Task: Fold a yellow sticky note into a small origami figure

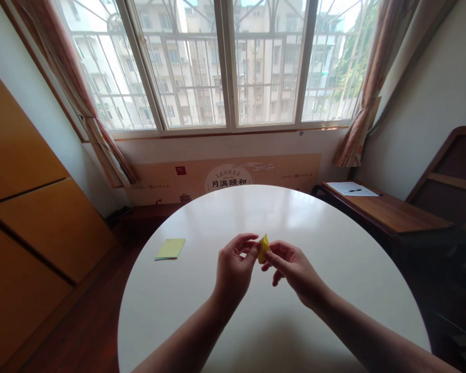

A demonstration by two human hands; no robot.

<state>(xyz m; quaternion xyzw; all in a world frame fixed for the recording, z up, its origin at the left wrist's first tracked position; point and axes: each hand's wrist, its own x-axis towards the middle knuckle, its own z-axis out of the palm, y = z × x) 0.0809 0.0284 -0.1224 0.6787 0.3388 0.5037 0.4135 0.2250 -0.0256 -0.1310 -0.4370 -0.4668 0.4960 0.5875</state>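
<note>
A small piece of folded yellow paper [263, 249] is held up over the round white table, its pointed tip upward. My left hand [236, 264] pinches its left side between thumb and fingers. On the other side, my right hand [289, 264] grips it with thumb and forefinger, the lower fingers loosely curled. The fingertips cover part of the paper, so its full shape is hidden. To the left lies a pad of yellow-green sticky notes [171, 248], with a bluish layer showing at its lower edge.
The round white table [159, 305] fills the middle. A wooden bench [404, 210] at right bears a white sheet [351, 189] with a dark pen-like thing on it. A chair [450, 171] stands behind it. Wooden cabinets [23, 207] are at left; a barred window [229, 67] lies ahead.
</note>
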